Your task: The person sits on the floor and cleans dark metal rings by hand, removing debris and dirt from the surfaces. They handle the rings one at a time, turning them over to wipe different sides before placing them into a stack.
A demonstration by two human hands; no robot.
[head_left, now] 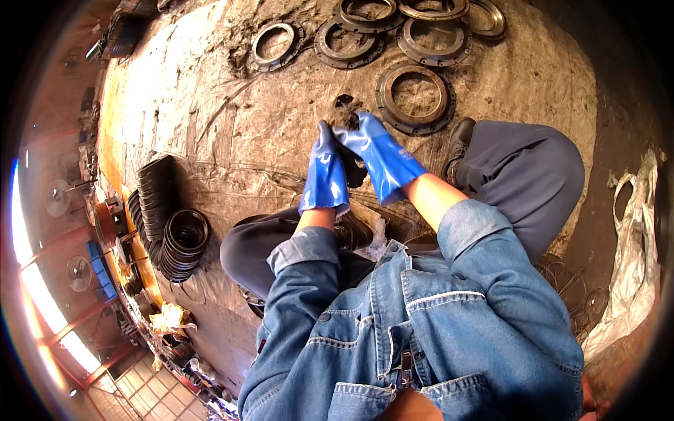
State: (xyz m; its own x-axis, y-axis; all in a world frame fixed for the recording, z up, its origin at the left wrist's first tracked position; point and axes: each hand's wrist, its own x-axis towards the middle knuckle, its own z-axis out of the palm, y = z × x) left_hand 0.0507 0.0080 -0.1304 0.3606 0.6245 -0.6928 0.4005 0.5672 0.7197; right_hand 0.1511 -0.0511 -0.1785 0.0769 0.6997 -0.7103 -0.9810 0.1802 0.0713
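Note:
My left hand (325, 149) and my right hand (366, 142) wear long blue rubber gloves and meet in front of my lap. Between them is a dark, dirty part (355, 170) with a lobed edge, mostly covered by the gloves; its full shape is hidden. Both hands look closed on it, the right with its fingers bent toward the left. Past the fingertips shows a blackened, rough-looking clump (345, 112). Nearest to the right hand, on the ground, lies a metal flange ring (440, 116) with small holes round its rim.
More metal rings (297, 36) lie at the far side, some overlapping. On the left are stacked dark rings (156, 186). My bent legs (523, 168) flank the work spot on a stained ground sheet (210, 105). A white plastic sack (632, 259) lies at the right.

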